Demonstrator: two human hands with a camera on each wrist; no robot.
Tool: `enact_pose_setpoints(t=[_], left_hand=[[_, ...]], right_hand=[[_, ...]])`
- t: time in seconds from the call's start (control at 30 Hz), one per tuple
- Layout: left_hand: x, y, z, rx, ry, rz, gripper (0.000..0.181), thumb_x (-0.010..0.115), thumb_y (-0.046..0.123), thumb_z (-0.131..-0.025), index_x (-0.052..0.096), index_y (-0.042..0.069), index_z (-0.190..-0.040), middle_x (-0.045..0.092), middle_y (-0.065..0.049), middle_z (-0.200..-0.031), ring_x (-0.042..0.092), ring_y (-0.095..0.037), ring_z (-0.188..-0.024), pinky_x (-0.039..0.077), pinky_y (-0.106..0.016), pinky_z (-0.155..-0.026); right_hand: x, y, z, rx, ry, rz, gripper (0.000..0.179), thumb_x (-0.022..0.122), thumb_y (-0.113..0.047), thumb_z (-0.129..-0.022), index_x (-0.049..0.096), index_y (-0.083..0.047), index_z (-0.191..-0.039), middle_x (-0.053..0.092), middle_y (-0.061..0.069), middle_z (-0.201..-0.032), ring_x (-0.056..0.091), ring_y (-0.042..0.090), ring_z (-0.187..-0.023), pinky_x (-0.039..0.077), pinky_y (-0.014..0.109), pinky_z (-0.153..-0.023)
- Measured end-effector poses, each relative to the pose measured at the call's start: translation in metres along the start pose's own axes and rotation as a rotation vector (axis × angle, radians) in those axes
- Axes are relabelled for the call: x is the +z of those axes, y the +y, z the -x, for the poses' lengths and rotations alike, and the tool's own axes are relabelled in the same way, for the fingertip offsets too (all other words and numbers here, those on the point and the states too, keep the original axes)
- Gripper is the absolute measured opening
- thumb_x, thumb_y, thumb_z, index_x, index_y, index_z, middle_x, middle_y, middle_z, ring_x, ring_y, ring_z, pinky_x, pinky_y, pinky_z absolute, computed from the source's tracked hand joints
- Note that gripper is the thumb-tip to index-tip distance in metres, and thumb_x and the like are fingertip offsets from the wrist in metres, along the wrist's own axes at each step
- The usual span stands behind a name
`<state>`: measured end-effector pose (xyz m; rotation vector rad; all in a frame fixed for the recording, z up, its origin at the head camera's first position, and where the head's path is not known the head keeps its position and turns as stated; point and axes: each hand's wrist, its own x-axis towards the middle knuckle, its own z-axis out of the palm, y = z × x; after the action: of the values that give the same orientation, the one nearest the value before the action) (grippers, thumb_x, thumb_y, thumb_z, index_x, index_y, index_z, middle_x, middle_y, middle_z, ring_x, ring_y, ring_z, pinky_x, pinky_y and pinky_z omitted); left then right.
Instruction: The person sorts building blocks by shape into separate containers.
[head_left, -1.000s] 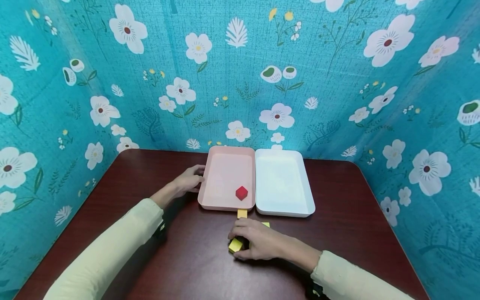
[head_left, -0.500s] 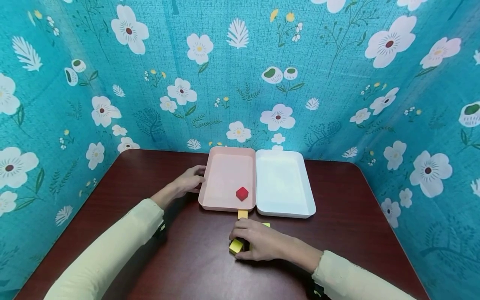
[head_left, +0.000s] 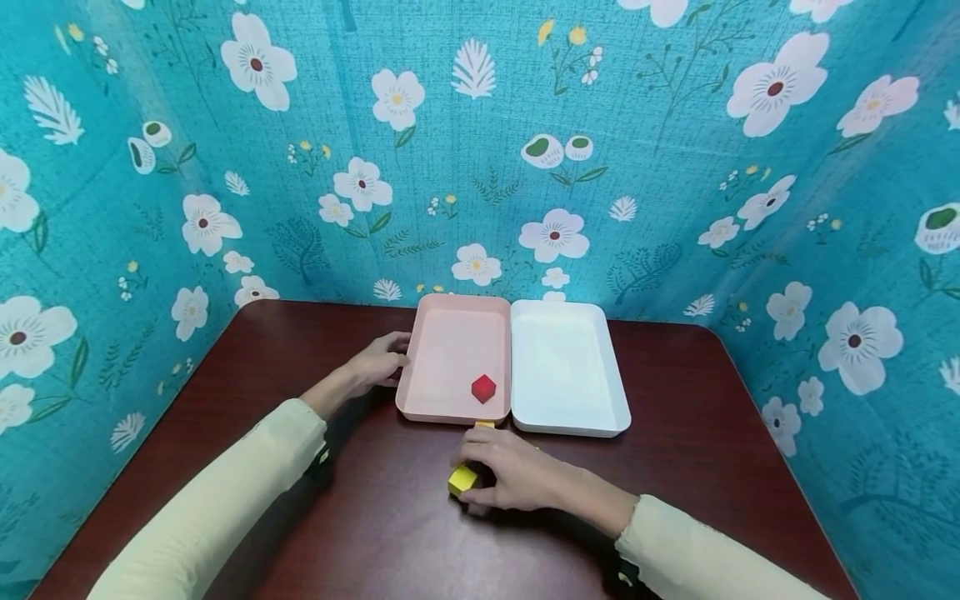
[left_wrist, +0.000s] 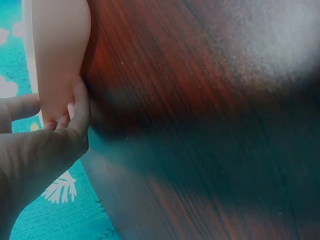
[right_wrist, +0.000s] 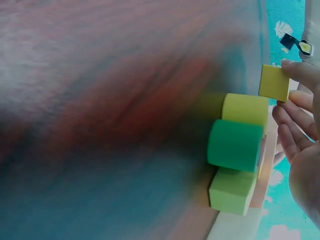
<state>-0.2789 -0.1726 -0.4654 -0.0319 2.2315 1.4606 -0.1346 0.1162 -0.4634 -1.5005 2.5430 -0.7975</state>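
My right hand (head_left: 510, 471) pinches a yellow cube (head_left: 462, 481) between thumb and fingertips, in front of the trays. The right wrist view shows this yellow cube (right_wrist: 274, 83) above the level of a yellow cylinder (right_wrist: 244, 108), a green cylinder (right_wrist: 235, 144) and a light green block (right_wrist: 231, 191) grouped together. In the head view that hand largely hides them. My left hand (head_left: 377, 361) grips the left wall of the pink tray (head_left: 431, 412), thumb and fingers on the wall in the left wrist view. A red block (head_left: 483, 388) lies in the tray's front right corner.
A white tray (head_left: 572, 430) stands against the pink tray's right side. An orange-yellow block (head_left: 485, 424) shows between the pink tray and my right hand. The dark wooden table (head_left: 360, 533) ends at a flowered blue curtain (head_left: 480, 167) behind and at both sides.
My right hand has risen and moved slightly left and away from me, taking the yellow cube with it. The left hand and both trays stay put.
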Motion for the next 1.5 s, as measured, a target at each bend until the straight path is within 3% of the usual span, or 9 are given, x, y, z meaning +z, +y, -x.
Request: enact_pose_setpoints(t=[0.23,0.47,0.8,0.97,1.17,1.5], left_hand=[[-0.001,0.000,0.000,0.005,-0.003,0.001,0.058,0.048,0.013,-0.109,0.032,0.012,-0.165,0.046,-0.017,-0.156,0.057,-0.036,-0.130,0.053,-0.057,-0.106],[0.000,-0.001,0.000,0.007,0.003,0.017,0.059,0.048,0.012,-0.108,0.031,0.011,-0.165,0.046,-0.017,-0.156,0.057,-0.035,-0.130,0.053,-0.056,-0.105],[-0.001,-0.003,-0.002,0.003,0.004,0.023,0.059,0.048,0.012,-0.108,0.031,0.012,-0.165,0.045,-0.017,-0.156,0.056,-0.036,-0.130,0.053,-0.057,-0.105],[-0.001,-0.002,-0.001,-0.002,-0.005,0.029,0.059,0.048,0.012,-0.108,0.031,0.012,-0.165,0.045,-0.017,-0.157,0.056,-0.036,-0.131,0.053,-0.057,-0.105],[-0.003,-0.001,-0.002,-0.004,-0.012,0.043,0.059,0.049,0.013,-0.108,0.032,0.014,-0.165,0.045,-0.016,-0.156,0.057,-0.035,-0.130,0.054,-0.056,-0.104],[-0.005,-0.002,-0.001,-0.007,-0.013,0.048,0.057,0.048,0.012,-0.109,0.033,0.014,-0.164,0.046,-0.016,-0.154,0.057,-0.036,-0.129,0.052,-0.057,-0.106]], right_hand=[[-0.011,0.006,-0.010,0.089,0.039,-0.086,0.031,0.085,-0.026,-0.092,0.073,-0.014,-0.118,0.066,-0.006,-0.114,0.062,0.016,-0.101,0.057,0.026,-0.088],[-0.024,0.010,-0.016,0.104,0.081,-0.139,0.032,0.084,-0.022,-0.092,0.074,-0.011,-0.120,0.068,-0.003,-0.116,0.064,0.024,-0.104,0.061,0.036,-0.087],[-0.038,0.022,-0.021,0.117,0.184,-0.188,0.033,0.087,-0.018,-0.088,0.073,-0.013,-0.117,0.070,-0.003,-0.112,0.067,0.018,-0.102,0.062,0.042,-0.090],[-0.045,0.029,-0.024,0.145,0.225,-0.167,0.035,0.089,-0.016,-0.086,0.073,-0.013,-0.117,0.070,-0.005,-0.110,0.067,0.014,-0.098,0.061,0.043,-0.088],[-0.056,0.036,-0.027,0.158,0.244,-0.141,0.035,0.088,-0.015,-0.087,0.073,-0.010,-0.118,0.070,-0.003,-0.107,0.067,0.027,-0.096,0.060,0.045,-0.085],[-0.065,0.041,-0.027,0.206,0.244,-0.098,0.037,0.087,-0.014,-0.089,0.073,-0.008,-0.123,0.072,-0.002,-0.111,0.066,0.018,-0.098,0.061,0.046,-0.088]])
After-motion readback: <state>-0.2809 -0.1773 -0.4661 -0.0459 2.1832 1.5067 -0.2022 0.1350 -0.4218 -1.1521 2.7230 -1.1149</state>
